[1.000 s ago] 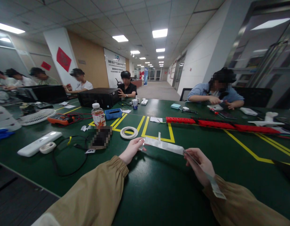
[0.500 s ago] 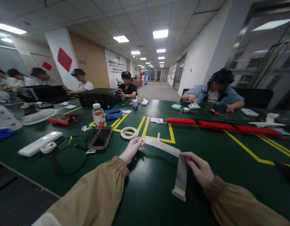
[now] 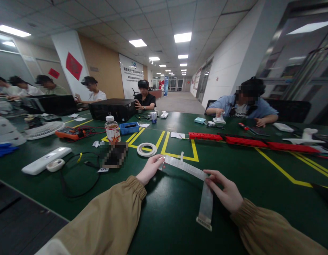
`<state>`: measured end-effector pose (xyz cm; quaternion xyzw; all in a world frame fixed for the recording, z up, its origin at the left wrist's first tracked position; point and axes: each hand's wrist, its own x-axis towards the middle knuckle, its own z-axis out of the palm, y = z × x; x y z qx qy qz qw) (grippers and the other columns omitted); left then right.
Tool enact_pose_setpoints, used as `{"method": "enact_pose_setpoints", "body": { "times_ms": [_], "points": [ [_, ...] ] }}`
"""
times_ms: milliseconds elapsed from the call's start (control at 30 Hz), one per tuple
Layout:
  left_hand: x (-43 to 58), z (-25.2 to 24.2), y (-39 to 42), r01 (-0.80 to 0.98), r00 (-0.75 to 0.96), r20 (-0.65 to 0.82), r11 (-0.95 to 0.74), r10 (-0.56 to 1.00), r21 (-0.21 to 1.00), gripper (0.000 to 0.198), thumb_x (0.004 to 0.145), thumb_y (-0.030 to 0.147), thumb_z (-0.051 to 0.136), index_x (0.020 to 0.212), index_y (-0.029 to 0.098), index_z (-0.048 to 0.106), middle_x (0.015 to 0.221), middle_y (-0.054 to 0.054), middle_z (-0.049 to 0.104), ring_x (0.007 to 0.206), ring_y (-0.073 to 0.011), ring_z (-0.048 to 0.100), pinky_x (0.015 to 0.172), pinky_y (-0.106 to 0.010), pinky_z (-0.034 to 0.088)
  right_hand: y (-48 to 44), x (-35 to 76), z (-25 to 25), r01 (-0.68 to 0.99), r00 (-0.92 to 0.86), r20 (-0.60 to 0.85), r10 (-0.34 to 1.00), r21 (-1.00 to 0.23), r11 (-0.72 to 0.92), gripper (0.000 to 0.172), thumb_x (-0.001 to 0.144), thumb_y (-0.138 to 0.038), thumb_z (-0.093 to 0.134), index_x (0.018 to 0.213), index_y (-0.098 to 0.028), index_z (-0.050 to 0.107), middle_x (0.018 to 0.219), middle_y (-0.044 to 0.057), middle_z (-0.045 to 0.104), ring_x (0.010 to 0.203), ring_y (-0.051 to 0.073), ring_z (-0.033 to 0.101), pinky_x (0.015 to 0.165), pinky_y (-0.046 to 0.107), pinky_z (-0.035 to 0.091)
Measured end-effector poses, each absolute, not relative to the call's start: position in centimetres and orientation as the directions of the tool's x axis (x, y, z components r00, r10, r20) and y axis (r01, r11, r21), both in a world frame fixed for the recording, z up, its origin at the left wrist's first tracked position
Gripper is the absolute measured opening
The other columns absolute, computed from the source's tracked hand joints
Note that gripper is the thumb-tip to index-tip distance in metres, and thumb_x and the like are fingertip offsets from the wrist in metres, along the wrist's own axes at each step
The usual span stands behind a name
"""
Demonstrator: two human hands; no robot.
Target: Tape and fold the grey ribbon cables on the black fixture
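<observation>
A grey flat ribbon cable [image 3: 187, 167] stretches between my two hands above the green table. Its far end is pinched in my left hand [image 3: 151, 167], with the tip partly covered by the fingers. My right hand [image 3: 224, 189] pinches the cable at a bend. From there a length hangs down to a pale connector [image 3: 204, 223]. A small tab of the cable sticks up between the hands. Just beyond my left hand lies a roll of white tape [image 3: 146, 149].
A drink bottle [image 3: 112, 129], a blue tray [image 3: 129, 127] and an orange multimeter [image 3: 70, 133] stand at left. A white power bank-like block [image 3: 46, 161] and a black cable [image 3: 80, 194] lie nearer. Red strips [image 3: 246, 141] run along the right. Several people sit around the table.
My right thumb and fingers have shifted slightly at the cable's bend. The cable still hangs between both hands, and the view has moved a little.
</observation>
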<state>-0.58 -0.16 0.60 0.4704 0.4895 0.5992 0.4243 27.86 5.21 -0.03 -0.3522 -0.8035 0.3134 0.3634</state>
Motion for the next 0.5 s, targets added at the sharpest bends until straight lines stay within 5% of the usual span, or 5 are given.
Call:
{"method": "enact_pose_setpoints", "body": {
  "times_ms": [233, 367, 500],
  "points": [
    [-1.2, 0.4, -0.3, 0.414, -0.107, 0.414, -0.339, 0.904, 0.845, 0.026, 0.081, 0.023, 0.055, 0.103, 0.013, 0.061, 0.094, -0.005, 0.065, 0.084, -0.0168, 0.059, 0.074, -0.026, 0.045, 5.7, 28.3, -0.1, 0.393, -0.548, 0.419, 0.724, -0.635, 0.665, 0.033, 0.087, -0.039, 0.044, 0.112, -0.021, 0.053, 0.080, 0.004, 0.060, 0.074, 0.020, 0.060, 0.067, 0.035, 0.053],
    [-1.1, 0.8, -1.0, 0.732, 0.037, 0.467, -0.342, 0.883, 0.589, 0.032, 0.081, 0.023, 0.057, 0.112, 0.018, 0.057, 0.096, -0.004, 0.063, 0.088, -0.0188, 0.058, 0.078, -0.030, 0.043, 5.6, 28.5, -0.3, 0.404, -0.587, 0.433, 0.684, -0.575, 0.711, 0.033, 0.088, -0.037, 0.042, 0.116, -0.021, 0.050, 0.081, 0.004, 0.060, 0.074, 0.019, 0.060, 0.067, 0.033, 0.052],
    [-0.1, 1.3, -1.8, 0.852, 0.206, 0.450, -0.386, 0.869, 0.355, 0.035, 0.080, 0.028, 0.062, 0.115, 0.023, 0.055, 0.100, -0.002, 0.060, 0.094, -0.0187, 0.056, 0.080, -0.029, 0.041, 5.4, 28.4, -0.2, 0.439, -0.613, 0.398, 0.682, -0.547, 0.713, 0.037, 0.089, -0.040, 0.039, 0.119, -0.021, 0.050, 0.084, 0.005, 0.061, 0.078, 0.019, 0.060, 0.072, 0.035, 0.051]
  ]
}}
